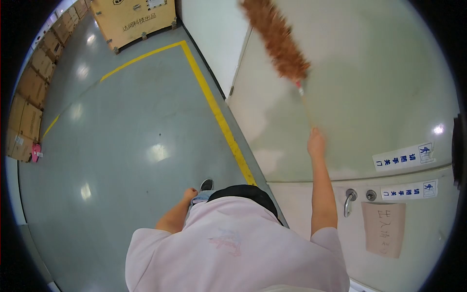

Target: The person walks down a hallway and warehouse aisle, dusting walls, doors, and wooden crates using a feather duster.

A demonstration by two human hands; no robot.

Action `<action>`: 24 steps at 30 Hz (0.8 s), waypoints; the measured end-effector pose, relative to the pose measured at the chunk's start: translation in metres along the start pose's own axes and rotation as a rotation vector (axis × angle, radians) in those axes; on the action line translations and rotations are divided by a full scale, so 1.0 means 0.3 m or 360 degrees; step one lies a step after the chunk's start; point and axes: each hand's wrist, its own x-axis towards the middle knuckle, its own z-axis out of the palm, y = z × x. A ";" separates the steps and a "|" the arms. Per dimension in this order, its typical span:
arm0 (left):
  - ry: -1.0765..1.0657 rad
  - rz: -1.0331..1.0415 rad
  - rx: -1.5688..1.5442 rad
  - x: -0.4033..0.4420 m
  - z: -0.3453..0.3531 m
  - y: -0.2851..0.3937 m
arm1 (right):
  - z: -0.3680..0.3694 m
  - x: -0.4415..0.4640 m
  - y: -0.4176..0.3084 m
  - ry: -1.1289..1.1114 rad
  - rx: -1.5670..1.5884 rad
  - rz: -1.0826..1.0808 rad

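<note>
My right hand (316,141) is stretched forward, its fingers wrapped round the thin handle (308,111) of a feather duster. The brown, fluffy head of the feather duster (278,41) points up and to the left, in front of the pale door panel (369,97), and its far end is blurred. Whether the feathers touch the panel I cannot tell. Low beside my hip hangs my left hand (190,193), closed, with nothing visible in it.
A metal door handle (350,202) and lock (371,195) are at right, near paper signs (404,157). Yellow tape (216,114) marks the grey floor (126,170). A large wooden crate (136,22) stands ahead; several boxes (31,85) line the left side.
</note>
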 end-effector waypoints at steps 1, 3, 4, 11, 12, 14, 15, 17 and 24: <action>-0.0006 0.0005 0.0009 -0.007 -0.003 -0.006 | 0.070 -0.023 0.043 -0.0032 -0.0201 -0.0144; -0.0019 0.0003 0.0038 0.003 0.005 -0.042 | 0.219 -0.073 0.133 -0.0273 -0.0433 -0.0129; -0.0033 0.0004 0.0068 0.004 0.009 -0.056 | 0.243 -0.098 0.139 -0.0453 -0.0481 -0.0079; 0.0027 -0.0094 -0.0089 -0.052 0.010 -0.103 | 0.204 -0.295 0.148 -0.0890 -0.0509 0.0054; 0.0045 -0.0087 -0.0138 -0.060 0.012 -0.116 | 0.186 -0.324 0.168 -0.0891 -0.0512 0.0057; 0.0050 -0.0073 -0.0186 -0.051 0.028 -0.153 | 0.095 -0.371 0.187 -0.0649 -0.0360 0.0202; 0.0091 -0.0101 -0.0153 -0.035 0.041 -0.173 | 0.055 -0.390 0.208 -0.0648 -0.0368 0.0212; 0.0112 -0.0126 -0.0111 -0.060 0.045 -0.131 | -0.042 -0.426 0.249 -0.0035 -0.0051 0.0136; -0.0103 0.0131 0.0269 -0.002 0.037 -0.027 | -0.466 -0.436 0.204 0.1008 0.0492 0.0292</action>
